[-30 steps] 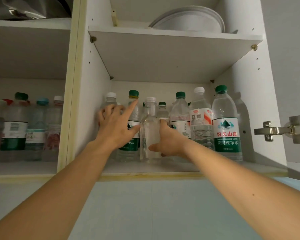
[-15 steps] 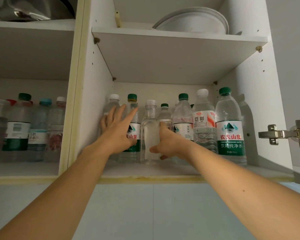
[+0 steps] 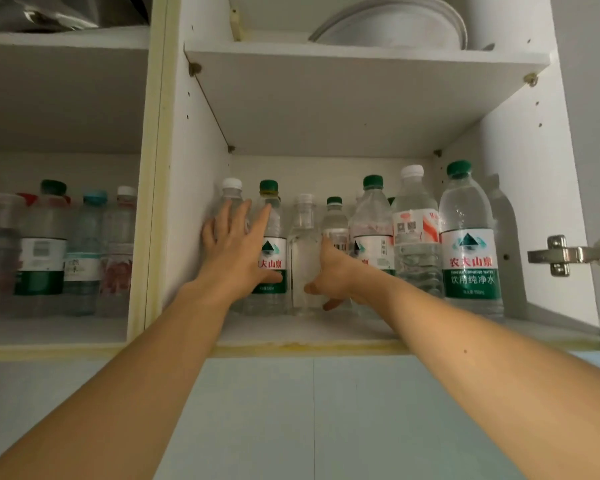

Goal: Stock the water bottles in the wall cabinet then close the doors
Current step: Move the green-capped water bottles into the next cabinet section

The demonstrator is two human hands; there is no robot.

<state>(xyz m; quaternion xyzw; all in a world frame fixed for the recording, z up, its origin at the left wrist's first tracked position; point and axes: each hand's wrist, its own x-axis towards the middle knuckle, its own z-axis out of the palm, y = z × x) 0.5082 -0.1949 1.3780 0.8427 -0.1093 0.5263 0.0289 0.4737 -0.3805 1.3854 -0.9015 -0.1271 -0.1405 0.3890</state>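
The clear bottle (image 3: 303, 258) stands upright on the lower shelf (image 3: 291, 332) of the right cabinet bay, its long axis vertical, between a green-label bottle (image 3: 270, 251) on its left and a small green-capped bottle (image 3: 335, 223) just behind on its right; the right hand (image 3: 329, 271) is on it, thumb and fingers curled round its lower body from the right; the left hand (image 3: 236, 251) lies flat with fingers spread against the green-label bottle and a white-capped bottle (image 3: 231, 199), apparently steadying them; the gap looks tight, so pushing the clear bottle straight back risks nudging neighbours; taller bottles (image 3: 471, 237) crowd the right; a door hinge (image 3: 565, 254) shows the door open.
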